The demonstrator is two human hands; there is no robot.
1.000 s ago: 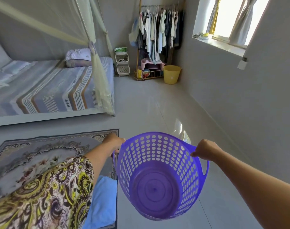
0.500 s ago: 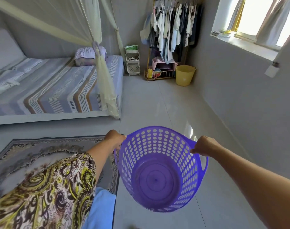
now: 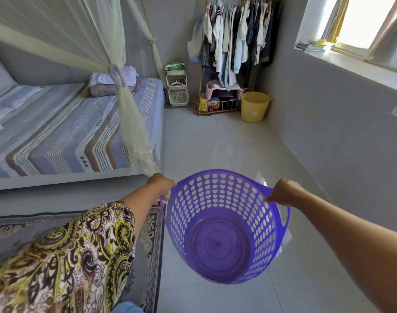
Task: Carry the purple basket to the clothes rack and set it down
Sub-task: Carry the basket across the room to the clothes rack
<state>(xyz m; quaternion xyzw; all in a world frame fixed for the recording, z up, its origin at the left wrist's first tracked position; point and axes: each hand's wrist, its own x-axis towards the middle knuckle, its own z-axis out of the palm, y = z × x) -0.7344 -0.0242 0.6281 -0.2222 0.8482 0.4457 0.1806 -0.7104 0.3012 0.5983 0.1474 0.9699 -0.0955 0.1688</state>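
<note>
The fingers of both hands are hidden behind the rim of the purple basket (image 3: 217, 224), and the top of the clothes rack (image 3: 236, 37) is cut off by the frame. The left hand (image 3: 162, 185) and the right hand (image 3: 283, 192) are each closed around a handle and hold the basket above the floor (image 3: 215, 143). Ahead of the hands the floor is open up to the rack. The bed (image 3: 68, 129) lies left of the left hand, the wall right of the right hand. The basket is empty. A yellow bucket (image 3: 254, 106) stands beside the rack.

Grey walls (image 3: 328, 109), pale tiled floor (image 3: 215, 143), striped bed (image 3: 68, 132), bright window (image 3: 362, 19).
</note>
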